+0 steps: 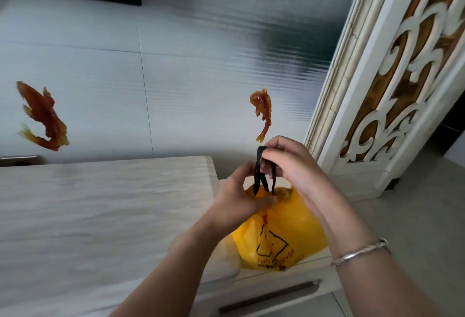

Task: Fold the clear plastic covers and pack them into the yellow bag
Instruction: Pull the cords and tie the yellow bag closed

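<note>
The right hand point(281, 158) is pinching the black handles point(260, 173); the left hand point(241, 198) is gripping the yellow bag point(284, 231) neck. The bag looks light, soft and slippery; hold it by the handles.

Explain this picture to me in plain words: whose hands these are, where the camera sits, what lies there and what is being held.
No machine here: a person wears one camera on the head, looking forward and down. The right hand, with a bracelet on its wrist, pinches the black handles of the yellow bag. The left hand grips the bag's gathered top. The bag sits on a pale cabinet beside a white cloth-covered surface. Orange fish decorations hang on the wall. No clear covers are visible.
</note>
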`<state>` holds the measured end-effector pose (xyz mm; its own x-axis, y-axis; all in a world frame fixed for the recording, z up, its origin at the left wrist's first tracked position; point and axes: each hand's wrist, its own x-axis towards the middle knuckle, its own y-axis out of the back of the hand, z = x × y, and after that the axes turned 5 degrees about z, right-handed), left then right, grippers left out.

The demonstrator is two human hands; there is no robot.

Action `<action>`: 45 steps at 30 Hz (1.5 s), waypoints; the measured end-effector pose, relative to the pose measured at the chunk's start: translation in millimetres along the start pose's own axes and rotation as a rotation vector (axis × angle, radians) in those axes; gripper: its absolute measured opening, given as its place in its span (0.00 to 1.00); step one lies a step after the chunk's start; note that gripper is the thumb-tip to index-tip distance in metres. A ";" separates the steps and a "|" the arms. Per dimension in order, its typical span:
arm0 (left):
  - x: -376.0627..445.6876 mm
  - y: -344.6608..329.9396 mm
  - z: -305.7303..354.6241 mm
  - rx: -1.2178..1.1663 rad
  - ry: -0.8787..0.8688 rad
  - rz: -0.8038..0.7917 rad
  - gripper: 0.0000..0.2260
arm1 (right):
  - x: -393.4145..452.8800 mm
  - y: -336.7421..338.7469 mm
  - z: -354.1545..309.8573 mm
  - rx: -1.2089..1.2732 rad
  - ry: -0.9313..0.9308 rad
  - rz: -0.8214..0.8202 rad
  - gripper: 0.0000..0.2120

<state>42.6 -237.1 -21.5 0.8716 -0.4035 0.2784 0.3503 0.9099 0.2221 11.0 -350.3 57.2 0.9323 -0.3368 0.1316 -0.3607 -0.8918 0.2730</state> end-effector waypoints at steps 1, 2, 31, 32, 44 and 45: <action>-0.6 -1.7 4.3 -0.077 -0.012 0.000 0.17 | -1.1 0.9 -0.1 -0.021 0.003 -0.013 0.05; -0.2 -3.2 4.8 -0.144 -0.001 -0.001 0.15 | -2.5 0.7 -0.9 -0.039 0.013 -0.027 0.05; 3.9 -44.3 -18.6 0.230 -0.227 0.521 0.10 | -16.3 38.5 13.4 0.568 -0.207 0.059 0.11; 3.7 -44.6 -17.6 0.185 -0.215 0.546 0.09 | -16.3 40.0 13.0 0.587 -0.195 0.099 0.11; 5.6 -38.7 8.0 -0.342 0.276 0.288 0.10 | -17.6 61.3 26.4 0.054 0.112 0.284 0.07; 7.2 -39.1 5.5 -0.227 0.219 0.280 0.10 | -19.7 59.1 23.9 0.040 0.152 0.230 0.08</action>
<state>33.3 -276.1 -23.0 0.9876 -0.1297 0.0879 0.1346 0.9895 -0.0524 -28.1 -403.6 47.9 0.8102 -0.4858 0.3280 -0.5587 -0.8093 0.1814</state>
